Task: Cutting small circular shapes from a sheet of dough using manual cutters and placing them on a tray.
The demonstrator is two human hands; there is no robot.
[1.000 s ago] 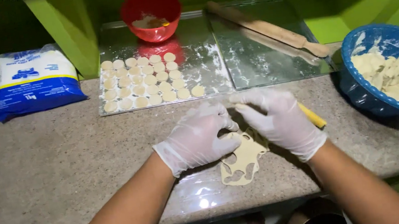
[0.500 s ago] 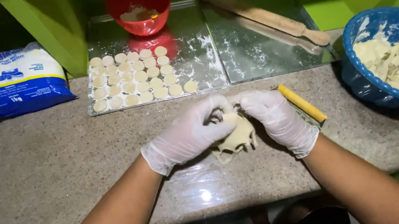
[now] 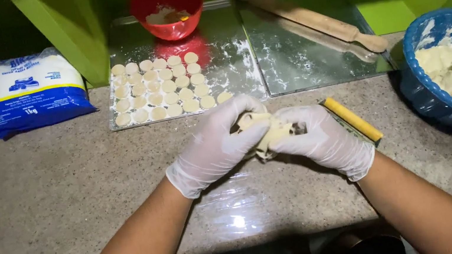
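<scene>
Both gloved hands, the left hand (image 3: 214, 146) and right hand (image 3: 323, 139), close together around a crumpled dough scrap (image 3: 265, 130) above the table's (image 3: 39, 196) middle, squeezing it compact, with the tray of cut rounds (image 3: 158, 89) near the far edge.

Both forearms bare, coming in from near edge and converging at centre. Left hand (image 3: 217, 146) gloved, fingers curled inward. Right hand (image 3: 320, 140) gloved, also curled; fingertips of both meet, hands touching.

Head view, steeply down, close.
</scene>
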